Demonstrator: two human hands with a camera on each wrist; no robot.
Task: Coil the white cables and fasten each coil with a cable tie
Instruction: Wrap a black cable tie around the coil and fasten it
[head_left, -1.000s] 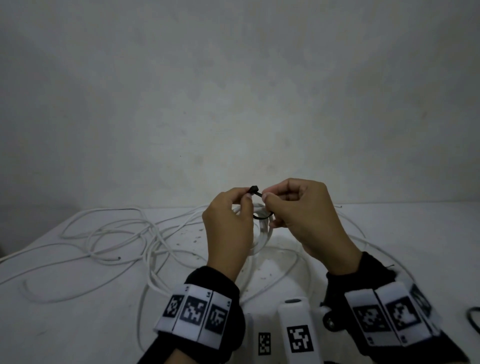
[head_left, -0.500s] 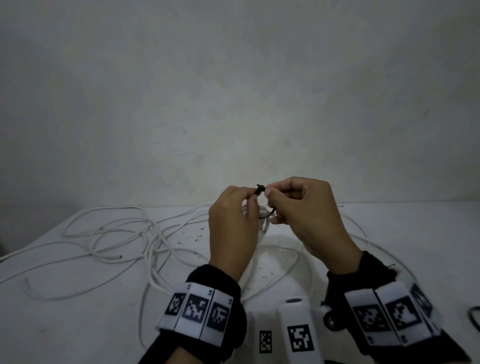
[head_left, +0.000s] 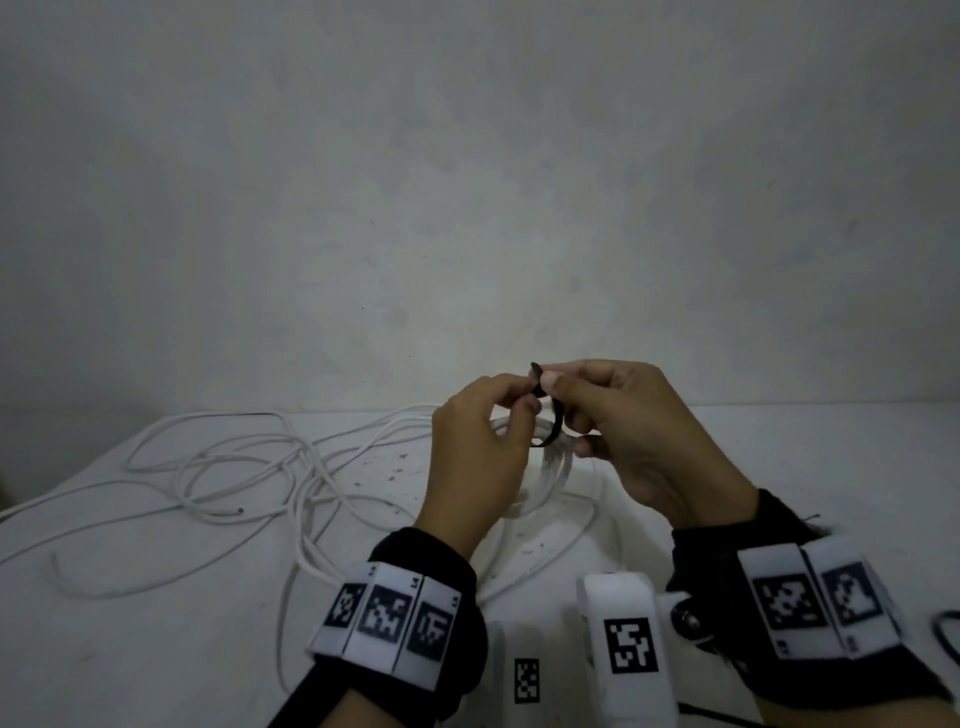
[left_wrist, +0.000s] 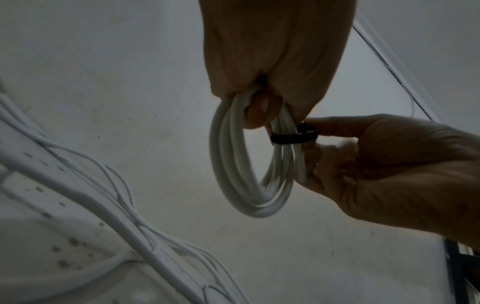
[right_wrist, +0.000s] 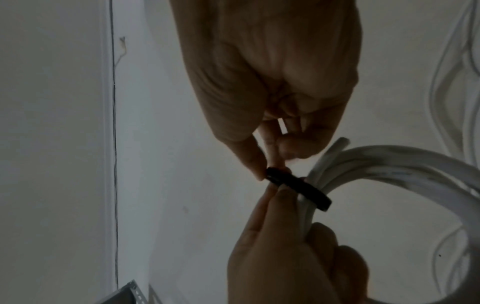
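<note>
Since a second ago the black cable tie (head_left: 551, 422) has drawn in from a slack ring to a band lying close round the white coil (left_wrist: 235, 164); judged from this, cinching is underway, not finished. The left hand (head_left: 475, 457) grasps the coil, raised above the table's (head_left: 130, 623) far edge; the right hand (head_left: 639, 431) pinches the tie. Loose white cables (head_left: 218, 483) lie uncoiled toward the table's left edge. Wrist bands (head_left: 387, 618) carry square coded markers; their small print is unreadable.
</note>
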